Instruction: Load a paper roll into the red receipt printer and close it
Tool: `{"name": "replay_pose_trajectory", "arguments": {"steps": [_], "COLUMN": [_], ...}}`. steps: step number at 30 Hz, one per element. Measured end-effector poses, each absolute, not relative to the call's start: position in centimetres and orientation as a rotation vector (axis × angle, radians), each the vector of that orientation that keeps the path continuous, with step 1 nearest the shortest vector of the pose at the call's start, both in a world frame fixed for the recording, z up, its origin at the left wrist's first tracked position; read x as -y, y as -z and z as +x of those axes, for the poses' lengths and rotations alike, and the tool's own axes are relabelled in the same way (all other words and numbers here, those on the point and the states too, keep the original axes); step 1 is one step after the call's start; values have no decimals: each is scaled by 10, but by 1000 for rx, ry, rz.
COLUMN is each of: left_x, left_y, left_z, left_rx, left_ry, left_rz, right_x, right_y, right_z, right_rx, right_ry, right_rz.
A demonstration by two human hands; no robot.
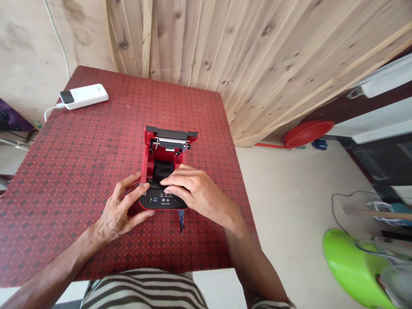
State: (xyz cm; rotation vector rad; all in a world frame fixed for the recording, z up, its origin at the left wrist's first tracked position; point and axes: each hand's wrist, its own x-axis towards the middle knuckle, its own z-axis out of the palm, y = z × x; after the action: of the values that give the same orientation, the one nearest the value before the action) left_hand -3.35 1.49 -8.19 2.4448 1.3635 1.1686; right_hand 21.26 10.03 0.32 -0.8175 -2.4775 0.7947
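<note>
A small red and black printer (163, 201) sits on the patterned red table, its lid (172, 133) raised on the far side. Inside its compartment lies a dark roll-like piece (162, 169). My left hand (120, 210) grips the printer's near left corner, the thumb at the front edge and the fingers along the side and top. Over the right side reaches my right hand (193, 189), thumb and fingers drawn together at the compartment's near edge. What they pinch, if anything, is hidden. A dark blue strip (181, 221) sticks out below the printer's front.
A white power bank (85, 96) with a white cable rests at the table's far left. Behind the table (193, 107) stands a wooden plank wall (206, 47). On the floor to the right are a red basin (309, 132) and a bright green object (350, 266).
</note>
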Motion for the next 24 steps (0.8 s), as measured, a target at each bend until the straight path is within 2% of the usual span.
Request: {"name": "replay_pose_trajectory", "arguments": {"steps": [7, 9, 13, 17, 24], "left_x": [-45, -73, -117, -105, -46], "left_y": [37, 20, -2, 4, 37], "left_z": [-47, -46, -36, -32, -34], "left_rx": [-1368, -1405, -1335, -1239, -1140], "left_ry": [-1120, -1231, -1143, -1021, -937], "left_rz": [2438, 2485, 2465, 2502, 2676], "right_x": [-89, -82, -63, -44, -36], "right_y": [12, 14, 16, 24, 35], "right_z": [209, 208, 204, 204, 203], "right_rx": [2193, 2196, 2185, 2138, 2129], "right_ry": [-669, -568, -304, -173, -162], "right_rz": [-818, -818, -911, -958, -993]}}
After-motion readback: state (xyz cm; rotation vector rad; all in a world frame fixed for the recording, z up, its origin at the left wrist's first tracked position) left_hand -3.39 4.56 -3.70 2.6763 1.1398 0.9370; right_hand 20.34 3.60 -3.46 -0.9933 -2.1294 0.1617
